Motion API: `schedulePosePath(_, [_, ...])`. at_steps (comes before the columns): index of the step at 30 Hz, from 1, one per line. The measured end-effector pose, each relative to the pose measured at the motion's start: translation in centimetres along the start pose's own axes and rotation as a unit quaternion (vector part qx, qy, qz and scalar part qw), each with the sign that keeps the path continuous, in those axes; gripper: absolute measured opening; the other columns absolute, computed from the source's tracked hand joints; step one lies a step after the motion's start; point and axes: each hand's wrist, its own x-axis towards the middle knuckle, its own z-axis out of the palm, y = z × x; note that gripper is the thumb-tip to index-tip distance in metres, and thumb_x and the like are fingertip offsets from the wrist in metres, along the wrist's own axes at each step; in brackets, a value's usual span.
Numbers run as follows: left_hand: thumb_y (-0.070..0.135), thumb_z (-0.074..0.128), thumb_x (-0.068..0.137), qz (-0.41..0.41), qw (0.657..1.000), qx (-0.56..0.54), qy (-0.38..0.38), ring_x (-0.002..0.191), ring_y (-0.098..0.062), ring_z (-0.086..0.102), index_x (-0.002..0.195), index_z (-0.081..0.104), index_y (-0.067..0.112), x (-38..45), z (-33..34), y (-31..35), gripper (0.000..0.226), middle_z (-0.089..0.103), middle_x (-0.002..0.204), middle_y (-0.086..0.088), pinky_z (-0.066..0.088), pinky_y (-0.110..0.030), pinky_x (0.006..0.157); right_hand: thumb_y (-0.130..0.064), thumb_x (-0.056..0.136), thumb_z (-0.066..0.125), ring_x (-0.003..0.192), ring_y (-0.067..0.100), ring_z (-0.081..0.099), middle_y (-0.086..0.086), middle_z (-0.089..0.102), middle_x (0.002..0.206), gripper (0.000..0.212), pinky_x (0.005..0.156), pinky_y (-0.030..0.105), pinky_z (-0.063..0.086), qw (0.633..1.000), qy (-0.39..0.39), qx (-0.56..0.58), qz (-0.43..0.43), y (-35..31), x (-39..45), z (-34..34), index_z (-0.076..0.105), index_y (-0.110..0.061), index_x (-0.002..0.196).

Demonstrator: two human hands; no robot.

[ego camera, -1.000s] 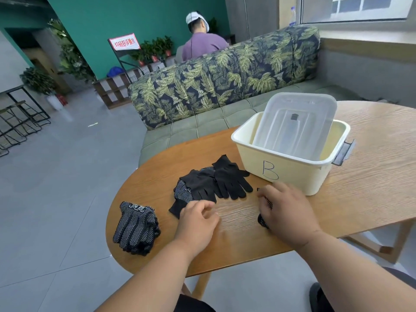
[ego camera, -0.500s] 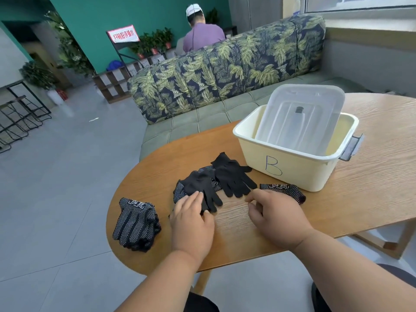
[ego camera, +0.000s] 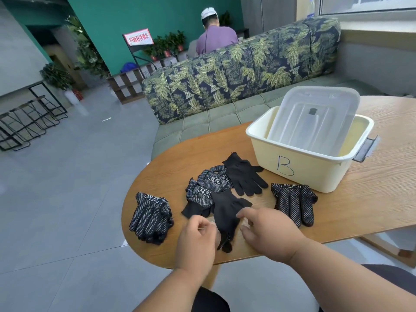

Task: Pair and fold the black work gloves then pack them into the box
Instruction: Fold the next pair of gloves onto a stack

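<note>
- Gloves of black knit, some dotted white on the palm side, are spread over the rounded left end of the tabletop [ego camera: 371, 199].
- A plain black glove [ego camera: 226, 212] is pinched near the front edge: the left hand [ego camera: 197, 242] is closed on its lower part, while the right hand [ego camera: 267, 233] is laid on its right side, fingers loosely curled.
- A loose heap of gloves [ego camera: 213, 183] lies just behind it; one plain glove [ego camera: 245, 176] is turned back-side up.
- A stacked dotted set [ego camera: 150, 216] sits toward the left edge; another dotted pair [ego camera: 295, 202] lies flat just before the box.
- The cream box [ego camera: 299, 171] stands farther back, gloveless, with its clear lid [ego camera: 315, 118] propped inside.
- "B" is handwritten on the box front; white characters are printed on the cuffs, too small to be read.
</note>
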Motion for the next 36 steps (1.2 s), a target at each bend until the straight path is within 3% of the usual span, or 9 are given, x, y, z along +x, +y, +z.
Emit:
schedulePosePath(4, [0.053, 0.06, 0.095, -0.054, 0.998, 0.0, -0.045, 0.098, -0.009, 0.063, 0.112, 0.064, 0.026, 3.4, 1.3, 0.4, 0.033, 0.068, 0.101, 0.015, 0.045, -0.028, 0.083, -0.043, 0.101, 0.051, 0.101, 0.014, 0.064, -0.011, 0.065, 0.118, 0.035, 0.082, 0.03, 0.051, 1.0, 0.007, 0.01, -0.009, -0.2, 0.2, 0.2, 0.057, -0.039, 0.134])
schedulePosePath(10, [0.038, 0.071, 0.091, -0.013, 0.995, -0.046, -0.085, 0.066, -0.017, 0.061, 0.069, 0.065, 0.018, 4.1, 3.5, 1.1, 0.03, 0.067, 0.065, 0.005, 0.053, -0.041, 0.07, -0.035, 0.101, 0.05, 0.102, 0.014, 0.064, -0.01, 0.067, 0.118, 0.031, 0.083, 0.032, 0.052, 0.999, 0.039, 0.024, -0.008, 0.2, 0.5, 0.9, 0.06, -0.038, 0.131])
schedulePosePath(13, [0.029, 0.07, 0.087, 0.038, 0.977, -0.143, -0.155, 0.073, -0.018, 0.059, 0.08, 0.067, 0.014, 3.2, 2.4, 1.2, 0.016, 0.068, 0.074, 0.0, 0.051, -0.047, 0.073, -0.039, 0.1, 0.053, 0.106, 0.014, 0.062, -0.012, 0.06, 0.123, 0.034, 0.087, 0.033, 0.052, 0.994, 0.092, 0.062, -0.019, 0.5, 0.5, 0.4, 0.057, -0.039, 0.134])
schedulePosePath(18, [0.024, 0.065, 0.068, 0.041, 0.919, -0.237, -0.311, 0.084, -0.024, 0.049, 0.094, 0.057, -0.01, 3.2, -0.3, -0.3, 0.043, 0.056, 0.086, -0.013, 0.038, -0.041, 0.079, -0.051, 0.101, 0.055, 0.127, 0.001, 0.046, -0.016, 0.048, 0.14, 0.055, 0.11, 0.024, 0.037, 0.983, 0.119, 0.132, -0.034, -0.1, 0.0, -1.2, 0.042, -0.037, 0.153])
schedulePosePath(22, [0.022, 0.066, 0.066, 0.01, 0.903, -0.277, -0.329, 0.076, -0.028, 0.047, 0.086, 0.061, 0.003, 3.3, -0.7, -1.0, 0.028, 0.053, 0.08, -0.016, 0.036, -0.041, 0.072, -0.035, 0.103, 0.063, 0.072, -0.005, 0.06, -0.02, 0.062, 0.082, 0.017, 0.067, 0.019, 0.053, 0.92, -0.091, 0.376, 0.064, -1.8, -0.5, -1.6, 0.063, -0.037, 0.119])
schedulePosePath(25, [0.025, 0.067, 0.066, -0.013, 0.894, -0.304, -0.33, 0.073, -0.028, 0.051, 0.076, 0.065, 0.016, 3.0, -0.8, -0.6, 0.014, 0.056, 0.076, -0.015, 0.04, -0.041, 0.073, -0.025, 0.098, 0.068, 0.059, 0.007, 0.055, -0.008, 0.054, 0.068, 0.003, 0.056, 0.031, 0.053, 0.923, -0.073, 0.37, 0.082, -1.6, -0.2, -0.7, 0.065, -0.026, 0.097])
schedulePosePath(28, [0.028, 0.065, 0.085, -0.013, 0.937, -0.227, -0.265, 0.099, -0.03, 0.063, 0.099, 0.069, 0.022, 3.3, -0.7, -0.2, 0.016, 0.07, 0.105, -0.013, 0.047, -0.043, 0.092, -0.022, 0.099, 0.068, 0.064, 0.01, 0.06, 0.001, 0.062, 0.074, 0.008, 0.061, 0.028, 0.055, 0.914, -0.048, 0.386, 0.118, -0.6, 0.1, -0.9, 0.064, -0.021, 0.092])
schedulePosePath(31, [0.036, 0.063, 0.093, -0.034, 0.999, -0.022, -0.034, 0.118, -0.012, 0.056, 0.125, 0.061, 0.032, 4.6, -0.5, 0.3, 0.033, 0.057, 0.131, 0.006, 0.043, -0.028, 0.095, -0.026, 0.098, 0.069, 0.071, 0.014, 0.062, 0.004, 0.068, 0.078, 0.01, 0.069, 0.034, 0.056, 0.928, -0.025, 0.353, 0.117, 0.0, 0.1, -1.2, 0.067, -0.021, 0.09])
schedulePosePath(36, [0.033, 0.054, 0.098, -0.108, 0.989, 0.09, 0.043, 0.123, -0.03, 0.056, 0.145, 0.051, 0.022, 7.4, 0.4, -0.5, 0.049, 0.048, 0.145, -0.008, 0.045, -0.038, 0.105, -0.029, 0.096, 0.068, 0.065, 0.006, 0.056, -0.011, 0.059, 0.066, 0.018, 0.064, 0.033, 0.05, 0.929, -0.008, 0.353, 0.112, 0.0, 0.1, -1.1, 0.064, -0.018, 0.083])
